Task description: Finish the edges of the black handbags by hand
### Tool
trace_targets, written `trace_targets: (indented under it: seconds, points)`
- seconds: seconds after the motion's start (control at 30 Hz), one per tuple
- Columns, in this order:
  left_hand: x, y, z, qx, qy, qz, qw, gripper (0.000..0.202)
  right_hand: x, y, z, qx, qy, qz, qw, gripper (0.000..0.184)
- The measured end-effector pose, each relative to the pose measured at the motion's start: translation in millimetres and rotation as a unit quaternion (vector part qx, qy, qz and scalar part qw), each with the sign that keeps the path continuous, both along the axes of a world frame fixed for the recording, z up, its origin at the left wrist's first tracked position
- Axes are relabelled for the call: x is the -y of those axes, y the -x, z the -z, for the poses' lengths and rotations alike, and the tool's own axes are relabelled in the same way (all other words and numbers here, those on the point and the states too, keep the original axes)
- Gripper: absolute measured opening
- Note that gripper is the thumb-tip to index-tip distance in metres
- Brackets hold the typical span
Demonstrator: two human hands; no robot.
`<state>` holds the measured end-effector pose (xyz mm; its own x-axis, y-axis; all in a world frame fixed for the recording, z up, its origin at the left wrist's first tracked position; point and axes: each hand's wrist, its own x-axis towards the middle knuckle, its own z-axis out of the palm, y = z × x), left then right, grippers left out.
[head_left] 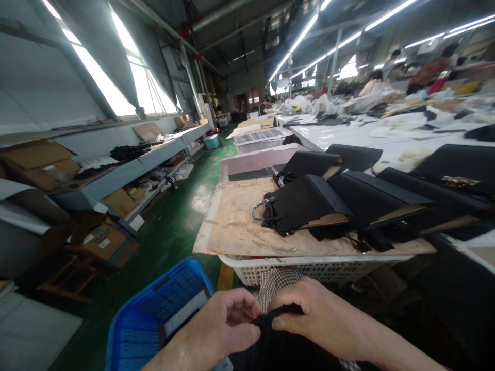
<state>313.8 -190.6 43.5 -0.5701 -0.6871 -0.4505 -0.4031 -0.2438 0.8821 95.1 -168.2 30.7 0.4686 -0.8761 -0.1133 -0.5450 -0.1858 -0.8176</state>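
Observation:
Low in front of me, a black piece (284, 340) lies across my lap; its lower part runs out of view, and its exact kind is not clear. My left hand (220, 324) pinches its upper edge between thumb and fingers. Just to the right, my right hand (309, 309) grips the same edge, thumb on top and fingers curled beneath. The two sets of fingertips are close together. Beyond my hands, a black handbag (303, 206) with a wrapped handle lies on a worn board (228, 221), beside another black handbag (375, 198).
A blue crate (127, 314) stands on the floor at my left. The board rests on a white plastic basket (309, 268). Cardboard boxes (104, 242) sit by the left bench (127, 170), and a green aisle (193, 201) runs ahead. Several people work in the background.

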Motion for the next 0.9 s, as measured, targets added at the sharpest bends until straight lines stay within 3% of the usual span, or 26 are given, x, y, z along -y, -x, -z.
trace_targets:
  seconds: [0.13, 0.33, 0.6, 0.9]
  points:
    - [-2.3, 7.6, 2.5, -0.008, -0.020, 0.002, 1.000, 0.034, -4.2, 1.2, -0.4, -0.005, 0.001, 0.012, 1.000, 0.011]
    - [-9.0, 19.0, 12.5, 0.019, 0.017, -0.049, 0.998, 0.012, -5.4, 2.0, 0.0, -0.005, 0.015, -0.001, 1.000, 0.015]
    - [-6.5, 22.1, 25.1, -0.032, 0.020, -0.035, 0.999, 0.009, -5.1, 8.3, 9.6, -0.013, 0.013, -0.008, 1.000, 0.015]
    - [-6.3, 25.3, 33.0, -0.018, 0.034, -0.027, 0.999, 0.013, -5.0, 11.6, 16.6, 0.028, -0.023, -0.018, 0.999, 0.015]
